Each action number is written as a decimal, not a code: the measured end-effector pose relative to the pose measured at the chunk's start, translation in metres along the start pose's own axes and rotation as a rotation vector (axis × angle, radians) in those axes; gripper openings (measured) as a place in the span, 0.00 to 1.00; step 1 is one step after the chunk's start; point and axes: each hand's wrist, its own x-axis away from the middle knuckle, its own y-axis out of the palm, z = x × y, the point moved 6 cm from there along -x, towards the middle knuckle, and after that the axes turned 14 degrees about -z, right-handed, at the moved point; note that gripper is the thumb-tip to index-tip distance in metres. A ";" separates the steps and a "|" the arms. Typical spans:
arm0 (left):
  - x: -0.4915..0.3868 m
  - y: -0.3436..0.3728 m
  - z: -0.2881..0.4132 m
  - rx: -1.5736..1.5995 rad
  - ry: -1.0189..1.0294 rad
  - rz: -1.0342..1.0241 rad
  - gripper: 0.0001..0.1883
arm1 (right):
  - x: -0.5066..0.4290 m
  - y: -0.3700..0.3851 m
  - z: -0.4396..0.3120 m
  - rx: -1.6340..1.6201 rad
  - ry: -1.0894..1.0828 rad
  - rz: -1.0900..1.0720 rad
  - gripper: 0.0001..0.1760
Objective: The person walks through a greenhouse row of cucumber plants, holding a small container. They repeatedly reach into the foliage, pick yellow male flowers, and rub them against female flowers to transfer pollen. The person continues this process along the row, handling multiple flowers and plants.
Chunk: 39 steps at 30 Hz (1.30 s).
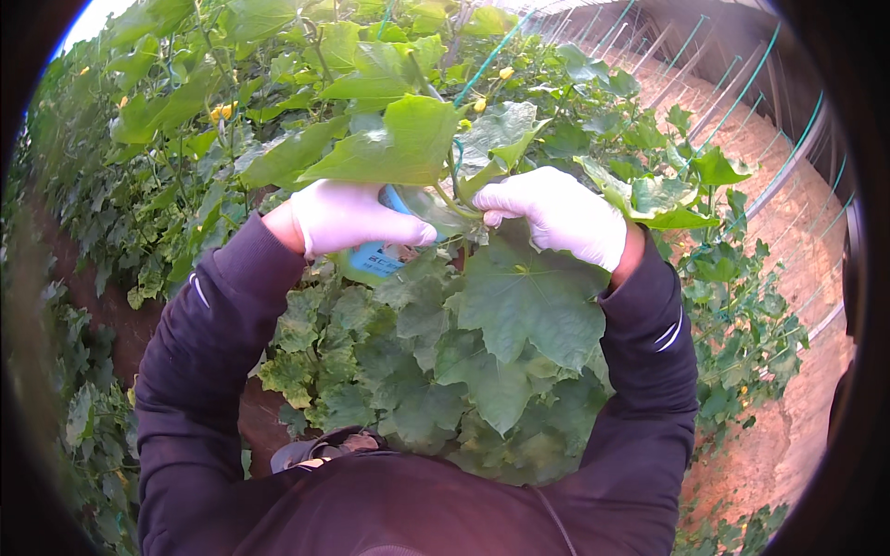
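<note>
My left hand, in a white glove, is wrapped around a translucent plastic container with a blue printed label. The container is tilted, and part of it is hidden behind the hand and leaves. Close beside its upper end, my right hand, also gloved in white, pinches at a green stem of a gourd vine. Just what lies between the right fingertips is too small to tell. A large lobed leaf hangs below the right hand, and a bright leaf spreads above the left one.
Dense vines with yellow flowers fill the left and far side. Green support strings run up through the plants. To the right rises an earthen wall with slanted poles. Bare soil shows beside the foliage at lower left.
</note>
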 end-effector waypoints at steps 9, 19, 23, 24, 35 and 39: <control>-0.001 -0.006 -0.013 -0.076 -0.011 -0.032 0.34 | -0.008 -0.001 0.009 0.012 -0.016 -0.079 0.14; 0.049 -0.005 -0.082 0.047 -0.132 0.095 0.30 | 0.042 0.029 0.031 -0.063 0.401 0.150 0.13; 0.099 -0.023 -0.096 -0.017 -0.079 0.086 0.28 | 0.055 0.007 -0.037 -0.343 0.761 0.307 0.05; 0.110 -0.029 -0.102 0.003 -0.074 0.061 0.28 | 0.034 0.005 -0.062 -0.443 0.586 0.267 0.05; 0.220 -0.128 -0.144 0.065 -0.123 -0.163 0.31 | -0.291 0.044 -0.075 -0.161 0.474 0.252 0.26; 0.236 -0.150 -0.150 0.093 -0.117 -0.203 0.31 | -0.331 0.062 -0.034 0.129 0.817 0.000 0.18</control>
